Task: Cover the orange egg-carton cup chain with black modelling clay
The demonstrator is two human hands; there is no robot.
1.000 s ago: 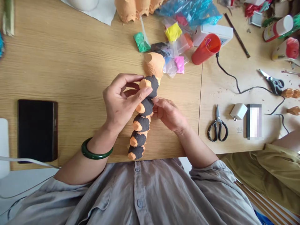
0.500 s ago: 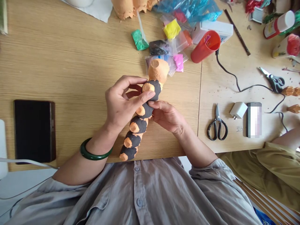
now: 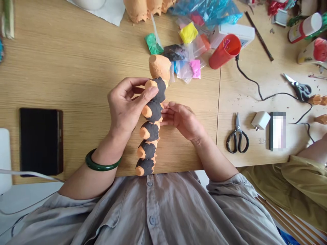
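A long lumpy orange piece (image 3: 160,68) with black patches along its length lies nearly upright in the picture, its bottom end near the table's front edge. My left hand (image 3: 127,103) grips its upper part from the left, thumb on the topmost black patch and fingers partly hidden behind it. A green bangle circles my left wrist. On the right side of the piece, my right hand (image 3: 182,119) has its fingers loosely spread, their tips close to the edge of the piece; whether they touch it cannot be made out.
Beyond the piece lie bagged coloured clay packets (image 3: 188,33), a red cup (image 3: 224,51) and a blue plastic bag (image 3: 208,12). To the right are black-handled scissors (image 3: 237,136), a white adapter (image 3: 260,120) and a phone (image 3: 278,131). A dark tablet (image 3: 41,141) lies left. Another person sits at right.
The upper end of the orange and black piece has swung left with my left hand, so the piece stands straighter. My right hand has come off its front, and its fingers have opened.
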